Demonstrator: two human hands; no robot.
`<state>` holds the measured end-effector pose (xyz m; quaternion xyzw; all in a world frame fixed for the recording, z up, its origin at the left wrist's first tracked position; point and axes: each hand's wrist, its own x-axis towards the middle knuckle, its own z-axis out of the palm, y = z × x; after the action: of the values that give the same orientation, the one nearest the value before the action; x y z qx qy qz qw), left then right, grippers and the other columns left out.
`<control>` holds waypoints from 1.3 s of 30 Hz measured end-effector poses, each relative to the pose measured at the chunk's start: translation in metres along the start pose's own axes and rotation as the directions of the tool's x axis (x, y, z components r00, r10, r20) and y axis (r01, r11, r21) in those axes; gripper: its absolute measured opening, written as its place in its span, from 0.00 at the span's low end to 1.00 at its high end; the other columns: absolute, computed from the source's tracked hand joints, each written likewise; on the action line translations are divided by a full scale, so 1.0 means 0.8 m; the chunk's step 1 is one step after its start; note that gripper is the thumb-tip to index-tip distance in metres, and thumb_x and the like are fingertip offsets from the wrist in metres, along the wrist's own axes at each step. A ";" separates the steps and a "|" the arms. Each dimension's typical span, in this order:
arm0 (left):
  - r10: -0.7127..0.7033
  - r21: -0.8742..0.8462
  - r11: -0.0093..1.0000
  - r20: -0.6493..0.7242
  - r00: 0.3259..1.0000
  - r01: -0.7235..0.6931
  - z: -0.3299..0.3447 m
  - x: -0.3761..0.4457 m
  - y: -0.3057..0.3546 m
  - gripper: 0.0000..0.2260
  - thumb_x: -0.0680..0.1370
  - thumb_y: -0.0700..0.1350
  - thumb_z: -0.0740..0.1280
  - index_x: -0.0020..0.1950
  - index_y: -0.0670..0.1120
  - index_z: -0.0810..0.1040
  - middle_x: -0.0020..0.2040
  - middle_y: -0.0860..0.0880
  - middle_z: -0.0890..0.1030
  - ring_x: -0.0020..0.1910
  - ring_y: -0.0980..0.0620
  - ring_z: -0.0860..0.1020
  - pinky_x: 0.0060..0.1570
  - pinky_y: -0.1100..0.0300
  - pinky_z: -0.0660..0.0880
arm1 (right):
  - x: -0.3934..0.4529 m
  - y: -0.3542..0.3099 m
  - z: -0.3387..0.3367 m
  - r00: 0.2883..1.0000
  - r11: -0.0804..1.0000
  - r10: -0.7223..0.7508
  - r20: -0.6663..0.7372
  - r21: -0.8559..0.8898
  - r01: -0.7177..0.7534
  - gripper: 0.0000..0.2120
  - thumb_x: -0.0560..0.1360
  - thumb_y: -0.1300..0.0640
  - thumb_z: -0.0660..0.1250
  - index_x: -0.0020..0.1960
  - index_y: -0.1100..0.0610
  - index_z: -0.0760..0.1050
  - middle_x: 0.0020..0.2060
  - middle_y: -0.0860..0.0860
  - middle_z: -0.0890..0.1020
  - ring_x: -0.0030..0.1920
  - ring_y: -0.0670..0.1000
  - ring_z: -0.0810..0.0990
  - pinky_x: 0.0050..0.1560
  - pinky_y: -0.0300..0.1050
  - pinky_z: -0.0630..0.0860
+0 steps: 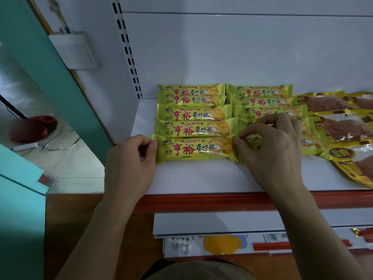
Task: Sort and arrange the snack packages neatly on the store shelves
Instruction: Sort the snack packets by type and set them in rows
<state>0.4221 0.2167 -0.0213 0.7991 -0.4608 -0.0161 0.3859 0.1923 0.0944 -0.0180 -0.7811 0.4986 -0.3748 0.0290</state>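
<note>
Yellow-green foil catches what light there is on the white shelf [201, 174]; from the head view, the only one, two columns of long biscuit packs run from the back panel toward the red front edge [201, 201], each pack lying crosswise and overlapping the one behind it like tiles; the left column [193, 114] shows five packs, the right column [262, 102] at least three, its nearer ones hidden under a hand; the front pack [193, 148] of the left column lies nearest the shelf edge, and both hands are on it; the left hand [131, 164] pinches its left crimped end between thumb and curled fingers; the right hand [272, 146] pinches the right crimped end with fingertips, the other fingers arched over the neighbouring column; to the right, gold pouches [343, 126] with clear windows lie looser and more askew, one hanging close to the front edge; the step in hand looks like squaring this last pack to its column; next, I would guess, both ends need letting go evenly so the pack stays parallel with the row behind, and then the pouches want the same straightening.
</note>
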 end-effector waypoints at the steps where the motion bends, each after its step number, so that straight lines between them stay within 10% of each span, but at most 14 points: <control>1: -0.005 0.000 1.000 -0.004 1.000 0.005 0.000 -0.001 0.000 0.11 0.81 0.50 0.67 0.44 0.46 0.82 0.34 0.55 0.78 0.33 0.57 0.75 0.31 0.63 0.65 | -0.001 0.000 0.000 1.000 1.000 -0.002 -0.012 0.025 0.002 0.08 0.69 0.52 0.79 0.46 0.52 0.85 0.50 0.52 0.76 0.55 0.59 0.71 0.54 0.49 0.66; 13: -0.068 -0.090 0.994 -0.017 0.998 0.067 -0.002 -0.008 0.007 0.11 0.79 0.51 0.69 0.58 0.48 0.81 0.38 0.56 0.80 0.37 0.60 0.77 0.34 0.66 0.67 | -0.038 0.026 -0.028 0.997 0.986 0.040 -0.070 0.164 -0.028 0.06 0.74 0.64 0.73 0.49 0.58 0.84 0.43 0.49 0.79 0.41 0.42 0.73 0.46 0.22 0.65; 21: -0.066 -0.062 0.996 0.013 0.998 0.066 -0.004 -0.013 0.010 0.10 0.78 0.52 0.69 0.57 0.49 0.81 0.37 0.55 0.80 0.36 0.59 0.77 0.33 0.64 0.67 | -0.037 0.032 -0.023 1.000 0.987 -0.002 -0.021 0.158 0.005 0.08 0.75 0.60 0.71 0.53 0.55 0.84 0.45 0.51 0.81 0.43 0.48 0.78 0.42 0.38 0.73; 28: -0.106 -0.165 0.979 0.067 0.992 0.116 -0.016 -0.001 0.015 0.13 0.81 0.52 0.66 0.62 0.48 0.80 0.47 0.53 0.81 0.44 0.59 0.78 0.39 0.66 0.69 | -0.041 0.028 -0.028 0.993 0.981 -0.002 -0.115 0.194 0.024 0.07 0.74 0.64 0.72 0.51 0.57 0.83 0.41 0.51 0.79 0.40 0.42 0.70 0.43 0.24 0.64; 31: -0.181 -0.377 0.898 0.154 0.971 0.227 -0.018 0.027 0.023 0.09 0.79 0.55 0.62 0.50 0.52 0.76 0.47 0.52 0.76 0.47 0.53 0.75 0.49 0.56 0.70 | -0.040 0.028 -0.027 0.995 0.979 -0.005 -0.102 0.203 0.025 0.08 0.74 0.64 0.72 0.51 0.57 0.83 0.41 0.51 0.78 0.40 0.43 0.71 0.44 0.24 0.64; 35: -0.280 -0.652 0.643 0.288 0.916 0.402 -0.008 0.067 0.052 0.15 0.78 0.52 0.58 0.33 0.54 0.58 0.31 0.53 0.58 0.33 0.52 0.56 0.36 0.56 0.56 | -0.040 0.029 -0.026 0.995 0.977 -0.012 -0.102 0.212 0.034 0.08 0.73 0.65 0.71 0.51 0.58 0.83 0.41 0.50 0.77 0.39 0.43 0.71 0.44 0.23 0.64; 39: -0.207 -0.649 0.639 0.371 0.905 0.412 0.003 0.069 0.062 0.29 0.85 0.47 0.51 0.24 0.51 0.73 0.23 0.56 0.70 0.23 0.59 0.69 0.27 0.66 0.67 | -0.041 0.029 -0.025 0.993 0.975 -0.024 -0.115 0.215 0.049 0.07 0.73 0.66 0.71 0.50 0.58 0.83 0.41 0.49 0.77 0.38 0.44 0.72 0.44 0.23 0.64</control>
<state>0.4171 0.1600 0.0269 0.6434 -0.3195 -0.3654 0.5920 0.1554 0.1156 -0.0318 -0.7601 0.4410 -0.4707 0.0792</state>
